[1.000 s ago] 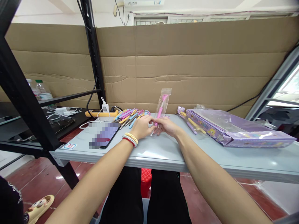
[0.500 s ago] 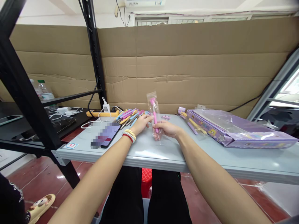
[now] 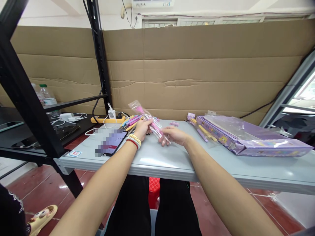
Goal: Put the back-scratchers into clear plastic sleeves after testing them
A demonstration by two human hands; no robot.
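A pink pen (image 3: 155, 126) in a clear plastic sleeve slants up to the left between my hands, above the table. My right hand (image 3: 175, 135) pinches its lower end near the sleeve's edge. Farther up, the fingers of my left hand (image 3: 142, 128) close on the sleeved pen; part of that grip is hidden. Just behind my left hand lies a pile of colourful pens (image 3: 131, 122), partly covered by the hand and sleeve. A phone (image 3: 115, 142) lies left of my left wrist.
To the right, a purple box (image 3: 265, 151) sits on the grey table (image 3: 162, 164), with bagged yellow and purple pens (image 3: 205, 132) beside it. Small pink pieces (image 3: 174, 124) lie behind my right hand. A yellow power strip (image 3: 105, 120) and white cable are at the back left, near a black rack post (image 3: 99, 55).
The sleeved pen has swung from nearly upright to a leftward slant. My left hand has shifted slightly left and now grips it, while my right hand keeps its hold at the lower end.
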